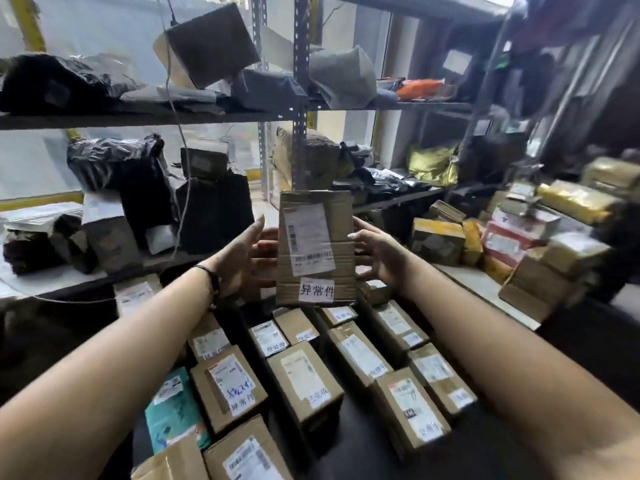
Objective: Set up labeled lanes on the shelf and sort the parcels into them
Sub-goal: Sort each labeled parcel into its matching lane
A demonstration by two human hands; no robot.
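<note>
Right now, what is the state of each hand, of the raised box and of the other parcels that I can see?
Raised box: upright between both hands, closed.
Left hand: open, fingers straight, at the box's left side.
Right hand: open, fingers straight, at its right edge.
Boxes below: lying in rows, closed, labels up.
Teal parcel: flat, left of the rows.
Top-shelf box: tilted.
</note>
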